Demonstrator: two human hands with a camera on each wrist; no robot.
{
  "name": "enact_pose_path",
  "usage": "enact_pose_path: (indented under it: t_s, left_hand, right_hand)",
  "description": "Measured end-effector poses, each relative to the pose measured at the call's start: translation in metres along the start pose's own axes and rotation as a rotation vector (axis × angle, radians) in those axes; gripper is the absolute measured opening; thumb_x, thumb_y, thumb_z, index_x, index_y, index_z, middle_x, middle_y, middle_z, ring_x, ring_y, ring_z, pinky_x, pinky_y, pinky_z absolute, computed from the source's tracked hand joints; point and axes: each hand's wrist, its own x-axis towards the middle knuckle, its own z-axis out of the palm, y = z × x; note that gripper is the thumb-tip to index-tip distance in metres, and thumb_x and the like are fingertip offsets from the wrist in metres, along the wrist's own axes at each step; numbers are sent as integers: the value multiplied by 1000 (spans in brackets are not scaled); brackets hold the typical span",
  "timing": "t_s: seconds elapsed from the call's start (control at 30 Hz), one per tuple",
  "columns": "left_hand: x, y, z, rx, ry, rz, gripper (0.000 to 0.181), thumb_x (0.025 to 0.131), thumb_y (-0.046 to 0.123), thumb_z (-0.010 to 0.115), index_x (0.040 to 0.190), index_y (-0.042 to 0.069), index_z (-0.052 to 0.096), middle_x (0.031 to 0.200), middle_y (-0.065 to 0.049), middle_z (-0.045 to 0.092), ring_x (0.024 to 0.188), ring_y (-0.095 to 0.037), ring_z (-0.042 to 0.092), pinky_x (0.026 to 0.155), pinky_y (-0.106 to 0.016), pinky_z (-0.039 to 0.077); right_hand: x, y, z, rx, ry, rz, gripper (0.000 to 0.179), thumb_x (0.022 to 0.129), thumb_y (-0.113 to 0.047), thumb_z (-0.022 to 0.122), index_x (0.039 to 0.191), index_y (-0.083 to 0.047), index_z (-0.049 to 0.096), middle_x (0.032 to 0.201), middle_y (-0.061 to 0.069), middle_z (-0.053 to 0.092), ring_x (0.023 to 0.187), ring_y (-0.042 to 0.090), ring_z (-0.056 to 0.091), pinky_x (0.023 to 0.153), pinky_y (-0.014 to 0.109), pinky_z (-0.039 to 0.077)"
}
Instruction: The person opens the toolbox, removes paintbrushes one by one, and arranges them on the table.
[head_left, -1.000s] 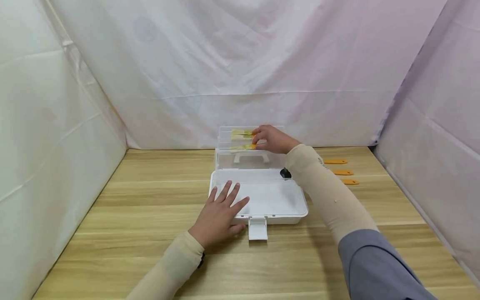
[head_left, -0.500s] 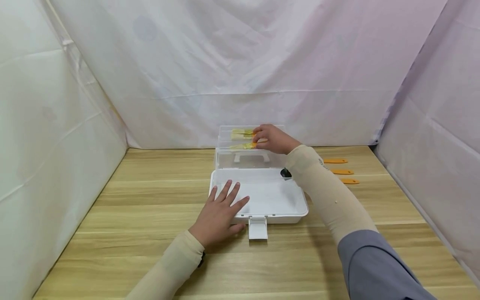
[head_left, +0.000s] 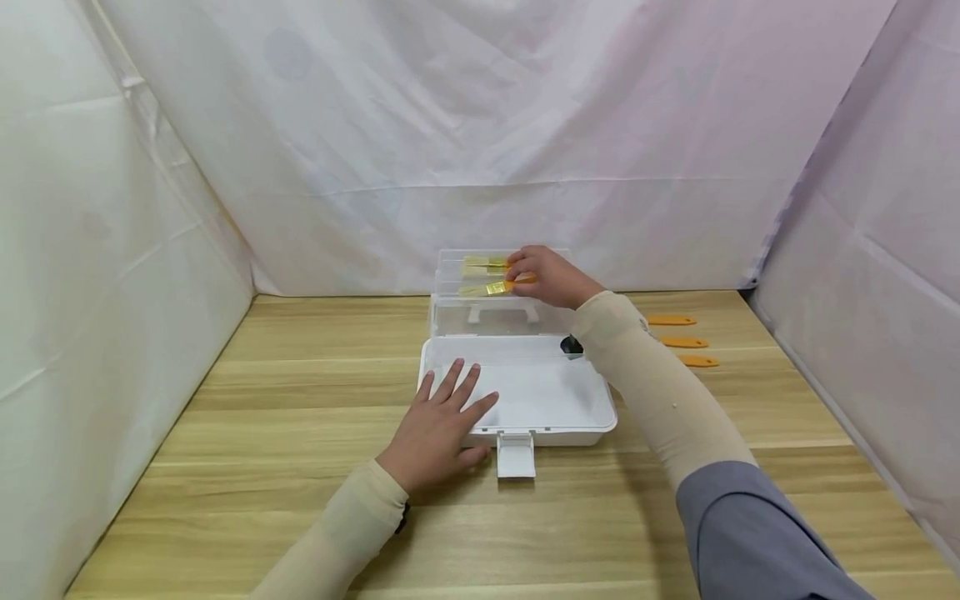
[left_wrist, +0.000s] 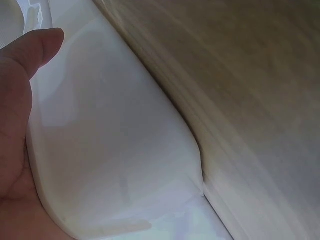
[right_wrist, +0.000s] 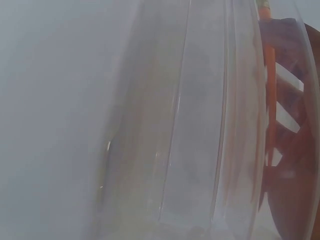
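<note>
A white box (head_left: 536,400) stands with its clear lid section (head_left: 450,312) raised at the back. My left hand (head_left: 435,433) rests with spread fingers over the box's front left corner; the left wrist view shows its thumb (left_wrist: 47,45) along the rim. At the upper clear tray (head_left: 450,279), my right hand (head_left: 551,277) pinches a paintbrush (head_left: 497,288) with an orange handle, its pale bristles pointing left. Behind it in the tray lie more paintbrushes (head_left: 483,267), partly hidden by my fingers. Through clear plastic, the right wrist view shows the orange handle (right_wrist: 270,90) against my fingers.
On the wooden table (head_left: 300,400), several orange handles (head_left: 685,342) stick out beyond my right forearm, their other ends hidden behind it. A white latch (head_left: 516,457) hangs open at the box's front. White cloth (head_left: 480,125) encloses the back and sides.
In my right hand the paintbrush has tilted and risen slightly, with more of its gold ferrule showing. My left hand stays on the box corner.
</note>
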Motion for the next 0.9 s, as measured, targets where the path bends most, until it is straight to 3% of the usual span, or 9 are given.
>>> enact_pose_path:
  t_s: [0.63, 0.9]
  left_hand:
    - [0, 1, 1, 11, -3, 6, 69, 87, 55, 67, 147, 23, 51, 159, -15, 30, 150, -35, 14, 112, -63, 19]
    - [1, 2, 2, 16, -4, 4, 69, 88, 56, 66, 147, 23, 51, 159, -16, 31, 150, -36, 14, 113, -63, 20]
  right_hand:
    - [-4, 5, -1, 86, 20, 24, 20, 92, -17, 72, 110, -9, 76, 129, 5, 59, 123, 25, 47, 107, 44, 38]
    - [-6, 6, -9, 47, -8, 18, 21, 93, -18, 71, 111, -9, 75, 131, 6, 58, 126, 27, 46, 109, 45, 36]
